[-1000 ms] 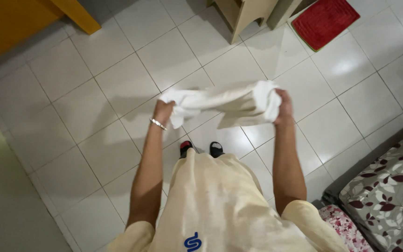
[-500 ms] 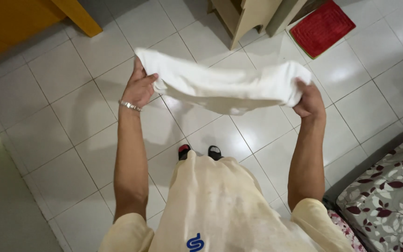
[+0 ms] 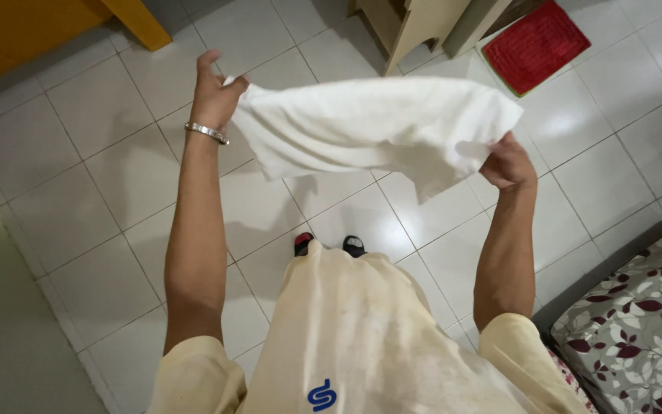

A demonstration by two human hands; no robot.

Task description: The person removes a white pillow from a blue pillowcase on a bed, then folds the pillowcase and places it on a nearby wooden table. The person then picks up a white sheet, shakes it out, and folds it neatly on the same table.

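I stand over a white tiled floor and hold a white cloth (image 3: 369, 126) stretched out in the air in front of me. My left hand (image 3: 214, 92), with a metal bracelet on the wrist, pinches the cloth's left corner. My right hand (image 3: 509, 162) grips its right edge, lower than the left. The cloth hangs spread between both hands, sagging a little at the bottom.
A bed with a floral cover (image 3: 637, 322) lies at the lower right. A red mat (image 3: 538, 42) and a pale wooden furniture piece (image 3: 415, 27) are at the top. Orange wooden furniture (image 3: 32, 34) fills the top left corner. My shoes (image 3: 329, 245) show below the cloth.
The cloth went from bunched between close hands to spread wide. Both hands have risen and moved apart, the left one going higher.
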